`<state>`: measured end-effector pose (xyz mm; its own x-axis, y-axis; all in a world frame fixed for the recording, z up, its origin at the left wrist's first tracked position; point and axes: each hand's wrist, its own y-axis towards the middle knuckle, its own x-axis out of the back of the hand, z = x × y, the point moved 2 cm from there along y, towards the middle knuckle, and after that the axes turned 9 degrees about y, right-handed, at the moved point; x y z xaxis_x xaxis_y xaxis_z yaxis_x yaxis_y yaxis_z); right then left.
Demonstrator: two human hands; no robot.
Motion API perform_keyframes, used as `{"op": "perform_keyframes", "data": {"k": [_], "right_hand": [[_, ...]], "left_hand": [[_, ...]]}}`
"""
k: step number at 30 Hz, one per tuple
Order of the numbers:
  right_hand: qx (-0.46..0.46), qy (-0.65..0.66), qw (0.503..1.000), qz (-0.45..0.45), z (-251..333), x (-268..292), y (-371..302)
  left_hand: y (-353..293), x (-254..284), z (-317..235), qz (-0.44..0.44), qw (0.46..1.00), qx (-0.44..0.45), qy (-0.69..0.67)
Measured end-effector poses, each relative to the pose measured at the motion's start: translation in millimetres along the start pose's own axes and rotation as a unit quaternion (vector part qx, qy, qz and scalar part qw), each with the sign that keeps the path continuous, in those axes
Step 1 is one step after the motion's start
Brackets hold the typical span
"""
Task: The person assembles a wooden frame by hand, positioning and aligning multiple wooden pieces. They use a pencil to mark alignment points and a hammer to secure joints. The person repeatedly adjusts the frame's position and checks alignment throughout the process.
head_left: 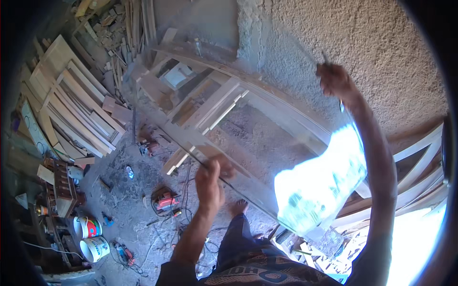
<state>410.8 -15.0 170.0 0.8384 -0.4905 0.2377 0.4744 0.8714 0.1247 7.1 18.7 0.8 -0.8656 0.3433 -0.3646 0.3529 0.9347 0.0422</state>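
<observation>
- Clenching a slim dark object, right hand raised before the rough plaster wall; object blurred, kind unclear.
- Left hand curled at the near long edge of the wooden frame, by a thin dark strip; cannot tell whether gripping it.
- Frame between person and wall, glare over its right end.
- Red power tool on floor, off near edge; planks beyond left end.

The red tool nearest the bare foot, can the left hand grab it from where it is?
Probably not without bending down: the red tool lies on the floor, and the left hand is raised well above it. Nothing seems to cover the tool, though.
</observation>
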Motion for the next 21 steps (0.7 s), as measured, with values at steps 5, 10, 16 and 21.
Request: {"op": "perform_keyframes", "data": {"k": [5,10,16,21], "right_hand": [[0.082,-0.021,0.996,0.0,74.0,-11.4,47.5],[0.125,0.102,0.987,0.006,124.2,-37.6,100.9],[0.149,0.237,0.96,0.022,105.2,-87.7,158.6],[0.125,0.296,0.947,0.01,67.5,-131.5,204.8]], "left_hand": [[28.8,-15.3,-109.6,-0.067,0.996,-0.06,-0.001],[86.9,-17.3,-197.4,-0.062,0.97,-0.23,0.052],[142.0,4.6,-221.2,-0.077,0.928,-0.354,0.087],[172.9,24.8,-215.4,-0.076,0.897,-0.414,0.133]]}}
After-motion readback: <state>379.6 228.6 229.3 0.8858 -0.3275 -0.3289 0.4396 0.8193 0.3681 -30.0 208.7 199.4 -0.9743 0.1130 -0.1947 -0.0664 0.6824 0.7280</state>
